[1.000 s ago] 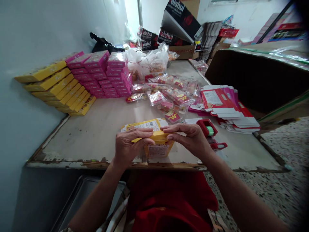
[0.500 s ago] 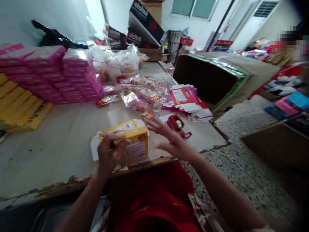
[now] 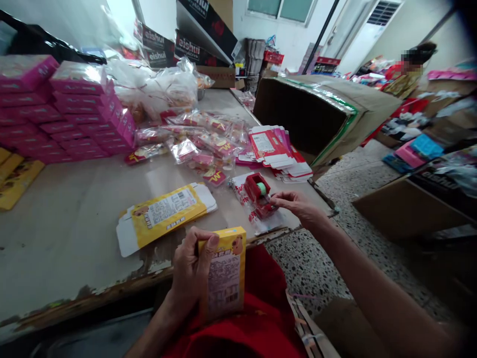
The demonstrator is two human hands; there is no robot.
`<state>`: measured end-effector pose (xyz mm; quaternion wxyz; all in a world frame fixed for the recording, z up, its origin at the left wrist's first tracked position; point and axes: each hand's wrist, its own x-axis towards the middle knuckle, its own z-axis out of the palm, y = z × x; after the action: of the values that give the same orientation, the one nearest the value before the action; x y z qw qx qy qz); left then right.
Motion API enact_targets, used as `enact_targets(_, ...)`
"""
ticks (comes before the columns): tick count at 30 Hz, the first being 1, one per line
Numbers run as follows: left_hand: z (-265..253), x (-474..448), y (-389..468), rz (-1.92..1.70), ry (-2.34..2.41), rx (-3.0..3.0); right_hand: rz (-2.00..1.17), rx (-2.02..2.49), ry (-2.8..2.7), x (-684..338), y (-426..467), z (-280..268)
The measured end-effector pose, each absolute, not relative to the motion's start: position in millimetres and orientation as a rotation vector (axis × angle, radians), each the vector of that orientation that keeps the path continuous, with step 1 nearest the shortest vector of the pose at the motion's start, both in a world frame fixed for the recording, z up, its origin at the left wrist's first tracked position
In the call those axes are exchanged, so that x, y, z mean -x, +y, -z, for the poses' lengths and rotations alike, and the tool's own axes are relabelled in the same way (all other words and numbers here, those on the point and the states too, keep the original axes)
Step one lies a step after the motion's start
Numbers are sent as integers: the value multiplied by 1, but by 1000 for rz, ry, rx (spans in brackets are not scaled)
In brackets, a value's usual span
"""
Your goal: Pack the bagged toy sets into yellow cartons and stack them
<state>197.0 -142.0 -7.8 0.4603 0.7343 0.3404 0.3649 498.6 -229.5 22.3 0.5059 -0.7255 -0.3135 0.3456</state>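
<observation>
My left hand (image 3: pixel 192 266) grips an assembled yellow box (image 3: pixel 225 271), holding it upright over my lap just off the table's near edge. My right hand (image 3: pixel 294 205) reaches to the red tape dispenser (image 3: pixel 260 193) on the table, fingertips pinching at its near end. Whether tape is between the fingers is too small to tell. Flat yellow box blanks (image 3: pixel 166 214) lie on the table in front of me.
Pink box stacks (image 3: pixel 70 109) and yellow boxes (image 3: pixel 17 174) stand at the left. Clear snack packets (image 3: pixel 201 141) and flat red and pink blanks (image 3: pixel 278 151) lie mid-table. An open cardboard carton (image 3: pixel 320 112) stands at the right. Another person (image 3: pixel 410 67) sits far back.
The view swung right. My left hand brought the yellow box off the table down to my lap. My right hand left the box and reached to the tape dispenser.
</observation>
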Motion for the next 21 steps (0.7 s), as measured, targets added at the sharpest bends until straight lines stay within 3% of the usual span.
enact_targets(5, 5, -210, -136, -716, 837, -1759, -422, 1750, -676, -476, -250, -29)
enact_targets(12, 6, -231, -132, -496, 719, -1522, -760, 1617, -307, -448, -281, -5)
enact_targets(17, 9, -244, -134, -459, 698, -1580, -639, 1780, -505, -467, -271, 21)
enact_targets(21, 11, -256, -135, -446, 633, -1611, -584, 1885, -620, -483, -283, 4)
